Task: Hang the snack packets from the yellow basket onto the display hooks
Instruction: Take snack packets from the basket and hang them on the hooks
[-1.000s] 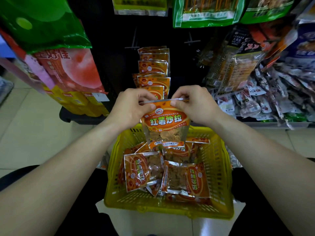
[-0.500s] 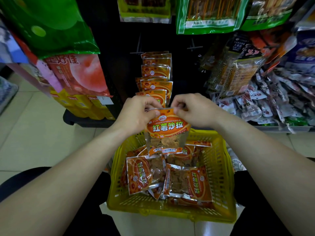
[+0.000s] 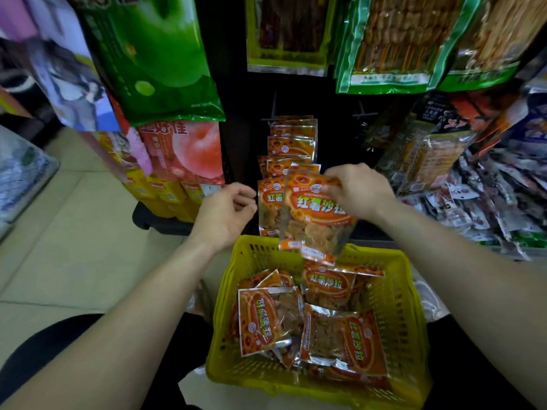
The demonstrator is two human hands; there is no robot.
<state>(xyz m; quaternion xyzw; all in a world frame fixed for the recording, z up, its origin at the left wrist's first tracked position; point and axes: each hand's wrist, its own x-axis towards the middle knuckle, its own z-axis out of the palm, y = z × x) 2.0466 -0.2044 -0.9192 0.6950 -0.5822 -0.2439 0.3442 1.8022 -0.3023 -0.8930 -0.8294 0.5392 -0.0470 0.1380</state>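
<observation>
Leftmost, a big green bag [image 3: 154, 54] hangs above a peach-printed bag [image 3: 189, 152]. Next, the left hand [image 3: 225, 216] hovers over the far left corner of the yellow basket [image 3: 396, 291], its fingers loosely curled and holding nothing. Just beside it, a column of hung packets [image 3: 291, 145] covers the dark display. In front of them the snack packet [image 3: 318, 216] dangles tilted over the basket's far edge, pinched at its top by the right hand [image 3: 359, 192]. Loose packets [image 3: 266, 318] lie inside the basket.
</observation>
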